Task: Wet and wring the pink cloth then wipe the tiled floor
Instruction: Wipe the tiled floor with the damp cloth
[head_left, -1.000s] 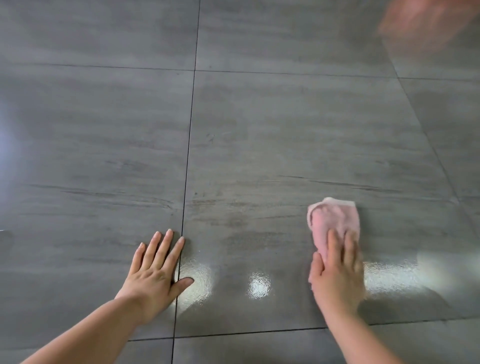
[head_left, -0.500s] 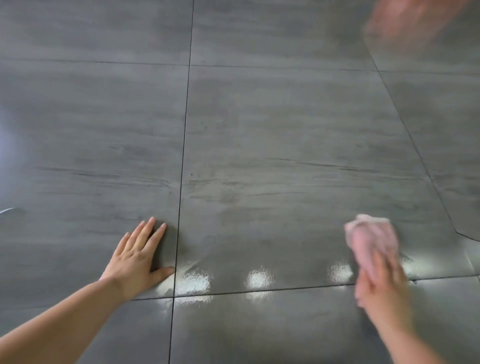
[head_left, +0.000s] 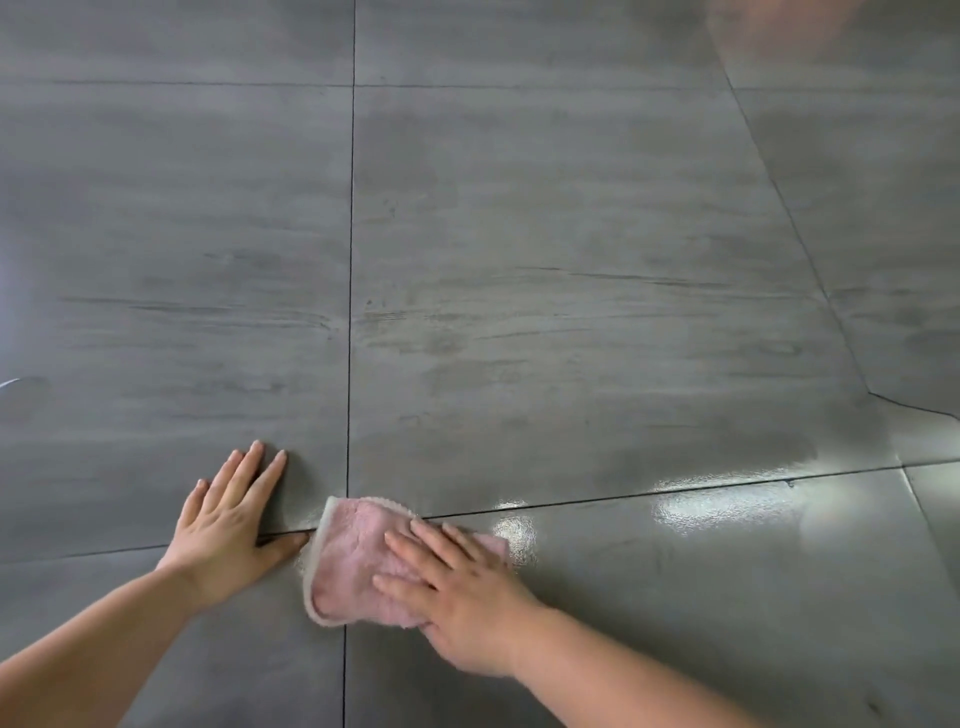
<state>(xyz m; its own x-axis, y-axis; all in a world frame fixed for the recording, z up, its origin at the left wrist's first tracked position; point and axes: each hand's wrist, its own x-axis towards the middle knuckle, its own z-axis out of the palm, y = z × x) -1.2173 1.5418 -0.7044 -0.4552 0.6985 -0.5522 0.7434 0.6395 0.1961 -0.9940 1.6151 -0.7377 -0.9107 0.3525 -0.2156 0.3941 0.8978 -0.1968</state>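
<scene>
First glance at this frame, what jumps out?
The pink cloth, low centre, is the only colour on the grey tiled floor, pressed flat under the right hand where grout lines cross. The left hand lies flat on the tile just left of it. A wet sheen glares on the tiles to its right.

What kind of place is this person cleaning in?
Probably an indoor room, though no walls or furniture show. Large grey floor tiles meet at thin dark grout lines, and a wet patch right of the pink cloth mirrors bright light.
</scene>
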